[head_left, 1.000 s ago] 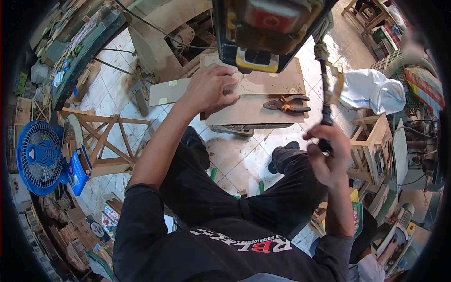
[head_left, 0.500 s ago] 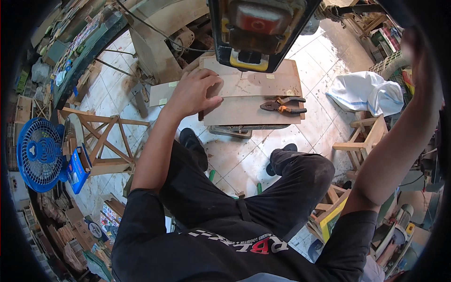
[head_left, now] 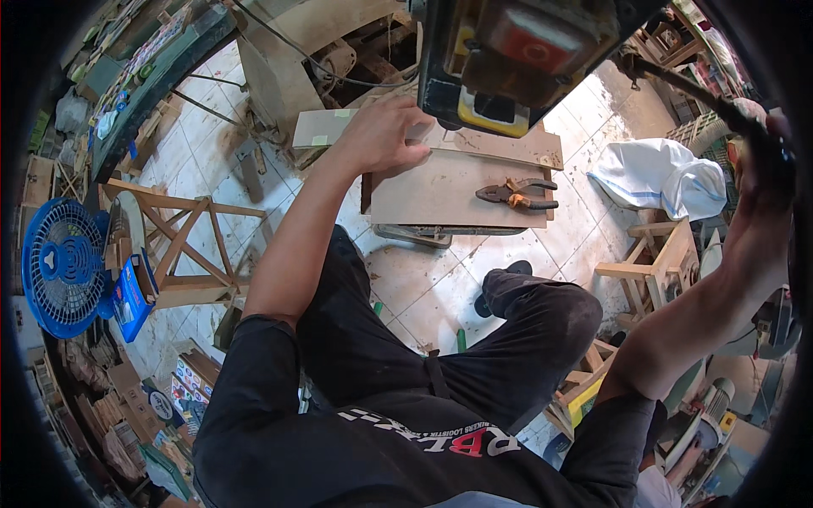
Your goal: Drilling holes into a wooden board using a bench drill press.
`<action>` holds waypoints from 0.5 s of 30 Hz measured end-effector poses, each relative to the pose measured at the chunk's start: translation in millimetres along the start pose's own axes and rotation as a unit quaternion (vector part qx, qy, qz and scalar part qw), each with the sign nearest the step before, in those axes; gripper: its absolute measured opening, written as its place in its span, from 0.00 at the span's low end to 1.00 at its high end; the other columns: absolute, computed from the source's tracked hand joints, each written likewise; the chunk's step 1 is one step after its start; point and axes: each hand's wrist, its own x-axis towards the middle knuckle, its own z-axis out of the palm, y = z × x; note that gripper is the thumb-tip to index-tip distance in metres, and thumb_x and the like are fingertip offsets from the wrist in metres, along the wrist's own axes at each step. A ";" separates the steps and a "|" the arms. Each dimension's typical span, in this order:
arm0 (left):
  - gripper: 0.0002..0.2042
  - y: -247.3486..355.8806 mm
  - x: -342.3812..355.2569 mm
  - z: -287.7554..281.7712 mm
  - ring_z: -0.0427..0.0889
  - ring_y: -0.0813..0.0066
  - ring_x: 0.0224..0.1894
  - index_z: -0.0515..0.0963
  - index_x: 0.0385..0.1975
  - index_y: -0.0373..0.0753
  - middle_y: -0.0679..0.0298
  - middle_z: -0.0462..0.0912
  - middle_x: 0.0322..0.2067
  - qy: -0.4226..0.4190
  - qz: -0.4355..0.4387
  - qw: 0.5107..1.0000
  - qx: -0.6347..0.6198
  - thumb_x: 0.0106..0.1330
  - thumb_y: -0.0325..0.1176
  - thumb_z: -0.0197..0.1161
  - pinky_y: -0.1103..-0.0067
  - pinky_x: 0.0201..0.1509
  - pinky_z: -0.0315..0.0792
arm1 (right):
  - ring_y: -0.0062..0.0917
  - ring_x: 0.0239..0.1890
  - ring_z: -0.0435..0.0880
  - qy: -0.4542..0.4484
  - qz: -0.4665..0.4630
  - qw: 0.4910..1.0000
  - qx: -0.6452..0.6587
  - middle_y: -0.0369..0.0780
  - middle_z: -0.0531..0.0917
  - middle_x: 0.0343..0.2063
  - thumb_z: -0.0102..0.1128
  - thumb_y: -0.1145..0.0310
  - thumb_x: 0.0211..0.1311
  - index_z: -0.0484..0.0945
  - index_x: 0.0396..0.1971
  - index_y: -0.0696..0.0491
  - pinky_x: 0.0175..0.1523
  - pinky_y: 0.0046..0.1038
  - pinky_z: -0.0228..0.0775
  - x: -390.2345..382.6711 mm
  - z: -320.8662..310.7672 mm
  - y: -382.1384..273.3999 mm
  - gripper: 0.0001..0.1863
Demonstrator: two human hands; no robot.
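Observation:
My left hand [head_left: 389,135] rests on a narrow light board [head_left: 318,127], thumb and fingers bent and apart, beneath the overhanging machine housing [head_left: 500,59] with its red and yellow switch. The board lies across a wider board [head_left: 423,199] on the machine's table. Pliers [head_left: 512,193] with orange and black handles lie on the wider board, right of my left hand. At the far right my right hand [head_left: 762,165], partly dark and cut off, grips a long black lever [head_left: 694,89] that runs up behind the housing.
A white sack [head_left: 656,173] and wooden stool [head_left: 652,267] stand right. A blue fan [head_left: 63,262], blue box [head_left: 134,296] and wooden frame [head_left: 195,245] are left. A cluttered bench [head_left: 161,76] runs along the upper left. Cables hang behind the table. Tiled floor [head_left: 423,279] shows below.
My right hand has swung up and outward to the far right with the lever. The narrow board and my left hand have shifted back, the board now more slanted.

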 end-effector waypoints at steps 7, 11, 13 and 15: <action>0.23 -1.7 -0.5 3.0 0.79 0.55 0.51 0.85 0.46 0.41 0.56 0.81 0.45 -0.029 -0.028 0.999 -0.014 0.52 0.47 0.69 0.66 0.58 0.72 | 0.12 0.08 0.69 0.033 0.039 0.999 0.015 0.32 0.71 0.11 0.49 0.36 0.67 0.76 0.25 0.53 0.12 0.16 0.59 -31.6 -10.2 10.0 0.31; 0.23 -1.3 -0.2 5.3 0.78 0.55 0.52 0.85 0.46 0.41 0.56 0.82 0.44 -0.022 -0.026 0.999 -0.007 0.52 0.47 0.69 0.65 0.59 0.72 | 0.12 0.07 0.67 0.068 0.055 0.995 0.049 0.33 0.72 0.13 0.49 0.39 0.68 0.76 0.26 0.54 0.11 0.15 0.57 -45.4 -14.8 11.5 0.30; 0.23 -0.8 0.0 4.6 0.78 0.55 0.52 0.85 0.46 0.41 0.56 0.82 0.44 -0.020 -0.026 0.999 -0.010 0.52 0.47 0.68 0.65 0.59 0.71 | 0.15 0.15 0.69 0.048 0.084 0.991 0.093 0.38 0.75 0.20 0.46 0.48 0.70 0.75 0.38 0.59 0.19 0.15 0.59 -54.9 -20.7 13.5 0.25; 0.23 0.5 0.8 3.1 0.78 0.55 0.52 0.86 0.45 0.41 0.55 0.82 0.44 -0.030 -0.035 0.999 -0.011 0.52 0.47 0.68 0.65 0.60 0.71 | 0.19 0.23 0.72 0.016 0.096 0.987 0.127 0.41 0.78 0.28 0.43 0.57 0.72 0.75 0.50 0.63 0.28 0.16 0.60 -61.0 -27.8 18.7 0.24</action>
